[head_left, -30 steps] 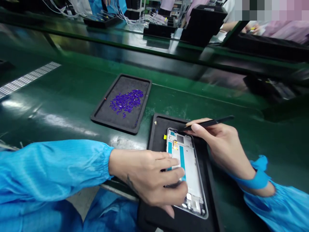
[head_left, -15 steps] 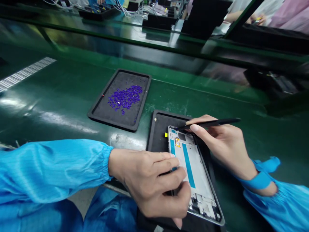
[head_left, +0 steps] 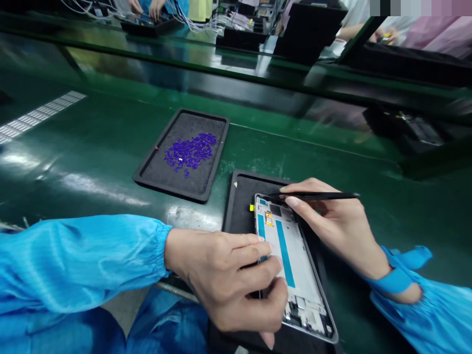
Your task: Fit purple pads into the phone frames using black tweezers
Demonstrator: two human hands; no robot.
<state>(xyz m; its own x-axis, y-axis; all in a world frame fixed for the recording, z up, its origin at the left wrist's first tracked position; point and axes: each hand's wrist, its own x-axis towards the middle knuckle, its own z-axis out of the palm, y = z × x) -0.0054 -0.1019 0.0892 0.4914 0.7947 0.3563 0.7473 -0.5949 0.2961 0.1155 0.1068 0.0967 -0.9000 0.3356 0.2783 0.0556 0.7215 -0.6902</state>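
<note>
A silver tablet housing (head_left: 300, 263) with teal strips and a small orange flex piece lies at a slant on a black tray (head_left: 239, 201). A yellow tab (head_left: 252, 208) sticks out from its upper left edge. My left hand (head_left: 236, 275) is closed on the housing's left side, with the fingers lying over its face. In my right hand (head_left: 328, 216) are black tweezers (head_left: 332, 195), pinched between thumb and fingers. Their tips reach the housing's top edge; the exact contact there is too small to make out.
A second black tray (head_left: 151, 169) holds a spread of tiny purple parts (head_left: 191, 150). A perforated light strip (head_left: 40, 115) lies on the green bench at the left. Behind a rail (head_left: 228, 74), co-workers' hands (head_left: 157, 9), cables and black boxes are visible.
The rear end of the tweezers has dipped slightly, so they lie more level. My left hand stays in place on the housing. The view has shifted a little.
</note>
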